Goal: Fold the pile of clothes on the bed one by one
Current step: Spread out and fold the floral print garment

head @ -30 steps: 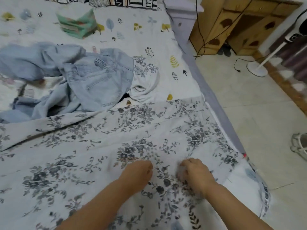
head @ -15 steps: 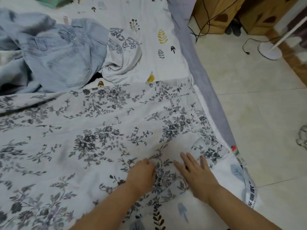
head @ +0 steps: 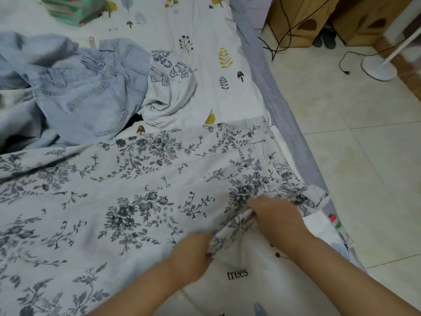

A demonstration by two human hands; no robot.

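A white garment with a grey flower print lies spread across the near half of the bed. My right hand pinches its bunched near edge close to the bed's right side. My left hand grips the same edge a little lower and to the left, its fingers tucked under the cloth. Behind the floral garment sits the pile: light blue jeans and a white T-shirt with a cartoon print half under them.
The bedsheet has small leaf and mushroom prints. A green folded item lies at the far left of the bed. Right of the bed are a tiled floor, a wooden cabinet, black cables and a white fan base.
My right hand was flat on the floral cloth half a second ago and now pinches its edge. My left hand has moved toward me and grips the edge. The cloth there is lifted and bunched.
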